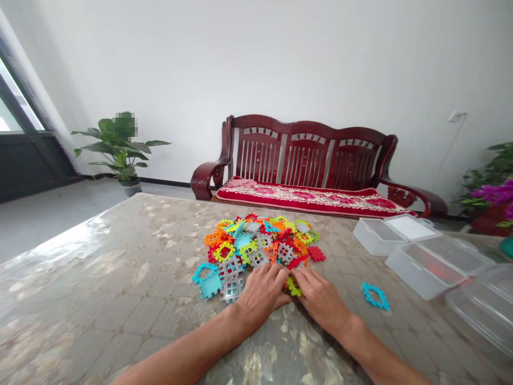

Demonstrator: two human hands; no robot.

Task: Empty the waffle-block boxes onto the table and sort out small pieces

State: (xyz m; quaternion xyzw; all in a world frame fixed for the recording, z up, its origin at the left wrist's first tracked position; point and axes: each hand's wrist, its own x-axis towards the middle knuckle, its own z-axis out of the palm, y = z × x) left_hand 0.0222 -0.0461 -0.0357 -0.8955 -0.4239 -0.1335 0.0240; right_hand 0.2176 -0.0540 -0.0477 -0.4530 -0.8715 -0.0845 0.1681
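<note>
Though little seems joined among the loose pieces (262, 241) heaped on the table (140, 315), I see the left hand (262, 289) and, across a yellow-green piece (294, 289), the right hand (320, 294), both grips impossible to tell, then one blue frame (366, 293) lying apart.

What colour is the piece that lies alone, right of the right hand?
Bright blue; the piece shows best in the head view.

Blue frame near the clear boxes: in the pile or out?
Out: the blue frame lies on the tabletop, apart from the pile, right of the right hand.
</note>
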